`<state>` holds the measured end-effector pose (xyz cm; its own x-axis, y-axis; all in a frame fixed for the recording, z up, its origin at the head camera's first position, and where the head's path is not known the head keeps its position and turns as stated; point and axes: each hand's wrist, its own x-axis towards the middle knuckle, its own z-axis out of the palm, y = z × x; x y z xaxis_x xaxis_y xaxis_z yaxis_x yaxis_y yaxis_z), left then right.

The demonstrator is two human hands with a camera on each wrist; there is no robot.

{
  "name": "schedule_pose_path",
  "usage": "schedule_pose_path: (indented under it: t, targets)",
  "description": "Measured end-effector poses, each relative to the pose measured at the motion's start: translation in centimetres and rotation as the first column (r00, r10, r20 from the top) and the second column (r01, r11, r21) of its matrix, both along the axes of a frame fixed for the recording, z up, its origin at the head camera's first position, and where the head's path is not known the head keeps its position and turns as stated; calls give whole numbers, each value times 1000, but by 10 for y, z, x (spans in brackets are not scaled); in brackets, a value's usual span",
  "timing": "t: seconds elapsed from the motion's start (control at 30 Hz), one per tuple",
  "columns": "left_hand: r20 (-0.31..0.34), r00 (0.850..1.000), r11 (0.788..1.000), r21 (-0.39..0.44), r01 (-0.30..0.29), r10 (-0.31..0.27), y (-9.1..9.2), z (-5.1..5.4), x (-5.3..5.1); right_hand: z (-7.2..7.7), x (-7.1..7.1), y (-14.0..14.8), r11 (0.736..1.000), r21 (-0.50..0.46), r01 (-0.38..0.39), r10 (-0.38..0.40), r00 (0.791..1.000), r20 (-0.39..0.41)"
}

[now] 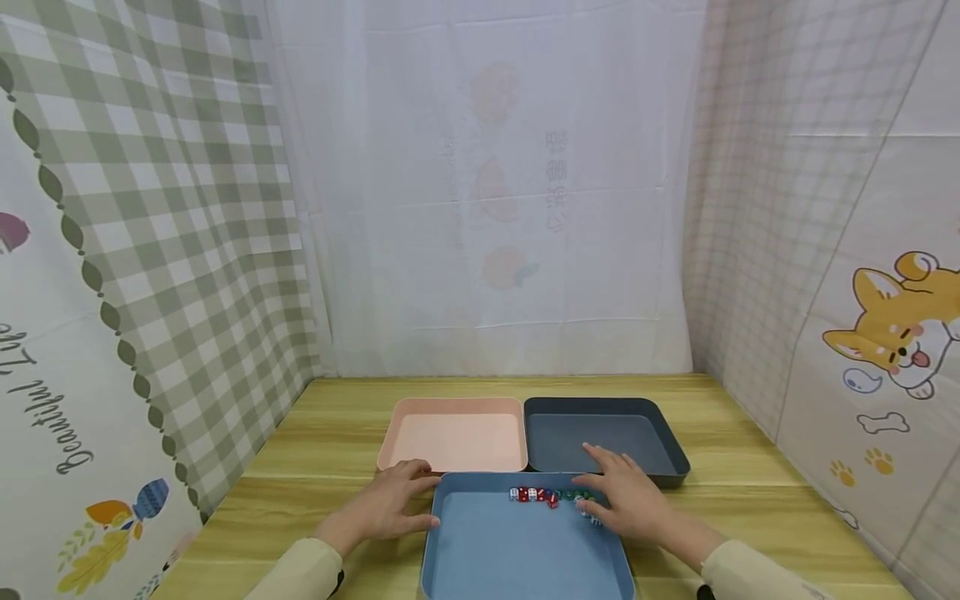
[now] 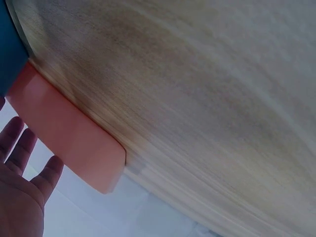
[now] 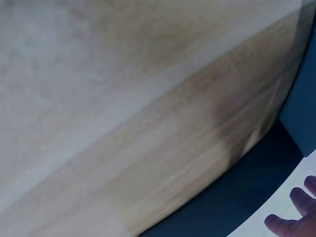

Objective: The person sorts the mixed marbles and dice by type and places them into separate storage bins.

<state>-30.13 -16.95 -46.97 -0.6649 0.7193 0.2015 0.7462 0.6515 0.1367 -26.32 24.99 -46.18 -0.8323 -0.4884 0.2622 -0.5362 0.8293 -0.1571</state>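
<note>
In the head view a blue tray (image 1: 525, 550) holds a row of small red, white and green dice (image 1: 532, 494) near its far edge. My left hand (image 1: 392, 502) lies at the tray's left edge, fingers spread and relaxed, holding nothing visible. Over the tray's far right corner is my right hand (image 1: 626, 500), fingers extended, partly covering dice (image 1: 588, 515) there; whether it touches them I cannot tell. The left wrist view shows the left hand (image 2: 22, 187) with spread fingers by the pink tray (image 2: 69, 133). In the right wrist view, fingers of the right hand (image 3: 298, 212) are apart.
Behind the blue tray stand a pink tray (image 1: 453, 435) on the left and a dark navy tray (image 1: 600, 437) on the right, side by side. The wooden table (image 1: 345, 433) is bordered by a checked cloth (image 1: 217, 208) at left and pale cloths behind and at right.
</note>
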Motion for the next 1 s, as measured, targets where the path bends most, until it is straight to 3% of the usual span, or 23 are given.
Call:
schedule_pose_path:
  t: [0.5,1.0]
  targets:
    - [40,999,1000,-17,-13,14,0,2,3,-4,4,1,998,61,34,-35,999,1]
    - [20,1000,1000,-22,-13,13,1,1,3,-2,8,-2,997,74,11,-10,1000,-10]
